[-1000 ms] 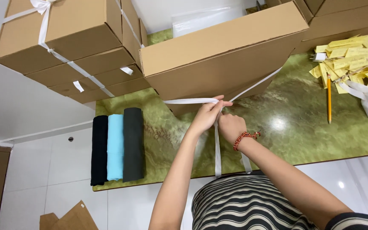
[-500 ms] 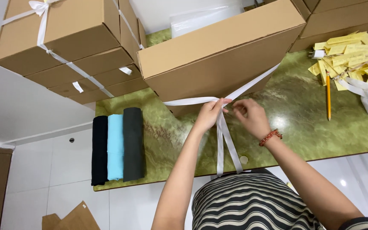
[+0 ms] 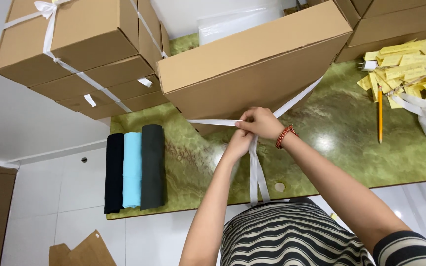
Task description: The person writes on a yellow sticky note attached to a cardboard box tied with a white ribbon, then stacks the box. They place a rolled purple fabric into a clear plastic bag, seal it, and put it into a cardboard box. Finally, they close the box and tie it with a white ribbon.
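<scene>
Since half a second before, our right hand (image 3: 262, 123) had slid back left and come to rest just over our left hand (image 3: 240, 140), so both hands met at the front of the big brown box (image 3: 252, 64). Both hands pinched the white ribbon (image 3: 213, 121). Our right hand's grip was closed on the ribbon where the strands crossed. Our left hand's grip was closed on it too, just under the right hand. One strand ran flat to the left along the box's bottom edge. Another went up and to the right, along the side of the box. Two loose ends hung down from our hands past the edge of the green desk (image 3: 341, 133).

A red bead bracelet (image 3: 285, 136) sat on our right wrist. On the left of the desk lay three rolled cloths (image 3: 134, 170), black, light blue and dark grey, side by side. Behind them stood a stack of brown boxes (image 3: 80, 54) tied with white ribbon. On the right lay a yellow pencil (image 3: 379, 113) and a pile of yellow paper slips (image 3: 410, 64).
</scene>
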